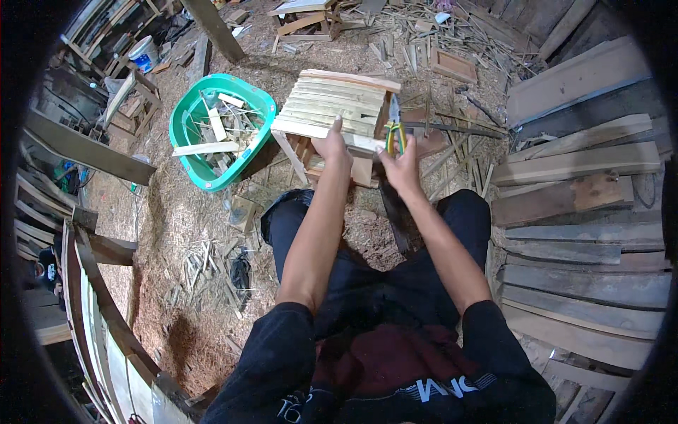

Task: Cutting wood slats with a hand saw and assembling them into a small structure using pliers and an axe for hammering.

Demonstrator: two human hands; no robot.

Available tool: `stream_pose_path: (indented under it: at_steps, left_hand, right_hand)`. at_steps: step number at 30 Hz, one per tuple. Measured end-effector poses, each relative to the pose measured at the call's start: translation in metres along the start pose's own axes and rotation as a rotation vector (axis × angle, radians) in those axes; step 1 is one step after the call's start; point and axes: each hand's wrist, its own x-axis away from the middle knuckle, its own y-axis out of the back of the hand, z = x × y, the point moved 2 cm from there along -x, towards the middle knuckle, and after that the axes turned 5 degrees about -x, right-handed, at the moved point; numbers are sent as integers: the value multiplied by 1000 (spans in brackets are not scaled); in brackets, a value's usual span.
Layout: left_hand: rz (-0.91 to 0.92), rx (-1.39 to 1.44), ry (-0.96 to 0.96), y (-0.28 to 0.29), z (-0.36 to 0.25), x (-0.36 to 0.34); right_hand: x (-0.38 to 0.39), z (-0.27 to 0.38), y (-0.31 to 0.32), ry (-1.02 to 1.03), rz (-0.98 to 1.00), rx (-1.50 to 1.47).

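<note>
A small wooden box-like frame (332, 99) with a slatted top stands on the floor in front of my knees. My left hand (332, 150) is closed on its near edge, thumb lying over the top slat and the other fingers out of sight below. In my right hand (402, 168) is a pair of pliers (393, 131) with yellow and green handles, jaws pointing away from me beside the box's right end. The right fingertips are close to the end of the pale front slat; whether they touch it I cannot tell.
A turquoise tub (206, 178) of wood offcuts stands left of the box. Planks (579, 166) are stacked along the right side. Shavings and thin sticks cover the floor. A wooden post (214, 32) rises behind, and curved boards (106, 304) lean at lower left.
</note>
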Motion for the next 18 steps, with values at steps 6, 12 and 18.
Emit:
stream_pose_path:
  at_steps: [6,12,18]
  left_hand:
    - [117,-353,24,41,-28,-12]
    - [102,-461,-45,57,-31,-24]
    - [100,-347,137,66,-33,-33]
  right_hand:
    - [59,33,-27,14,149,-8]
    - [49,61,-7,130,104,-67]
    - [48,72,12,67,220,55]
